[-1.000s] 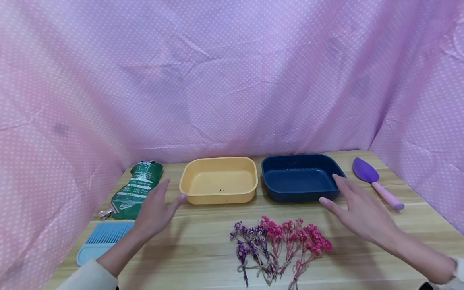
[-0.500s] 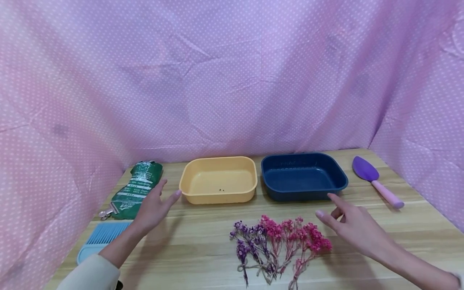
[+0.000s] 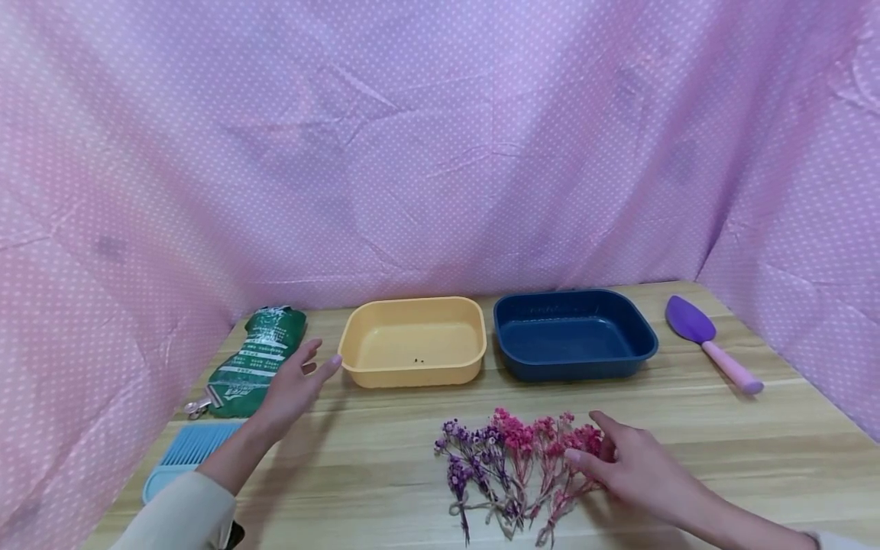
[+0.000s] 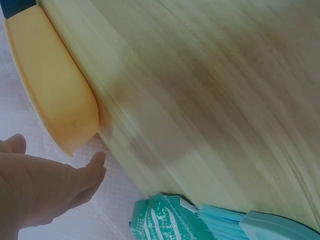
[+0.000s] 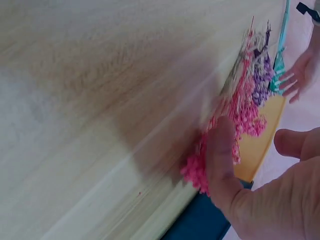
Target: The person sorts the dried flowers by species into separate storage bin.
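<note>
My right hand [image 3: 646, 470] is over the rightmost bunch of pink dried flowers [image 3: 584, 439], its curved fingers and thumb apart. In the right wrist view, a finger [image 5: 220, 155] overlaps those pink blossoms, while the thumb [image 5: 290, 143] stands away from them. More pink flowers [image 3: 512, 431] and purple dried flowers [image 3: 458, 475], their stems tied with twine, lie to the left. My left hand [image 3: 292, 386] is held between a green packet [image 3: 250, 370] and a yellow tray [image 3: 412, 376], holding nothing, fingers loosely bent.
A dark blue tray [image 3: 574, 370] stands right of the yellow one, which has a few dark specks inside. A purple spatula with a pink handle [image 3: 732, 367] lies at the right. A light blue brush [image 3: 195, 451] lies front left. Pink dotted cloth [image 3: 412, 153] hangs behind.
My right hand has moved from beside the blue tray, forward edge, down and left to the pink flowers. The rightmost bunch has shifted slightly left. My left hand has barely moved.
</note>
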The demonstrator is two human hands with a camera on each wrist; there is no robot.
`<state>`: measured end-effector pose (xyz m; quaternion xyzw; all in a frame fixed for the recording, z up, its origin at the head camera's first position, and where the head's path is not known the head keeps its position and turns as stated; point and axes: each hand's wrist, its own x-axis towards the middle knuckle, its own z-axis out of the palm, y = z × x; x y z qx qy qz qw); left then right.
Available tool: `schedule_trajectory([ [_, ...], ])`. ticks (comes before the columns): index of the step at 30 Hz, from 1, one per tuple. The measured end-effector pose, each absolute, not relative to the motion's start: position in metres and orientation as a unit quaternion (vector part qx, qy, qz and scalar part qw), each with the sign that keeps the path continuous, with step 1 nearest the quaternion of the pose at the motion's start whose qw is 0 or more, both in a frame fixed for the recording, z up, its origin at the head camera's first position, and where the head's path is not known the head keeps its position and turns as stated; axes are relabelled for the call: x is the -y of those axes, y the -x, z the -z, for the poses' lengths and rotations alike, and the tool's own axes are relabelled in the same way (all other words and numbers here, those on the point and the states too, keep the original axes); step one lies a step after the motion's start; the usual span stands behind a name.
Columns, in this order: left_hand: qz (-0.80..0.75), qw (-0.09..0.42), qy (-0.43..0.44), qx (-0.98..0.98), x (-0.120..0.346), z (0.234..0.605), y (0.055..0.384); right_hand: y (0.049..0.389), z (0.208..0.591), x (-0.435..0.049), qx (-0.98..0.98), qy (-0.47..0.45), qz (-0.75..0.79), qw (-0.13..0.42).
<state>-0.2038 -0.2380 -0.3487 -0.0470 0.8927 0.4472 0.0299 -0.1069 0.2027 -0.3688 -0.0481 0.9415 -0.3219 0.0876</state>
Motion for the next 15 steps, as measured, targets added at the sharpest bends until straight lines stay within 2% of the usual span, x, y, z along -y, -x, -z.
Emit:
schedule_trajectory([
  [5, -0.460, 0.038, 0.057, -0.885, 0.238, 0.351, 0.206, 0.108, 0.376, -0.197, -0.957, 0.070, 0.273, 0.070],
  [15, -0.448, 0.039, 0.056, -0.891, 0.234, 0.352, 0.209, 0.108, 0.384, -0.192, -0.961, 0.064, 0.249, 0.096],
])
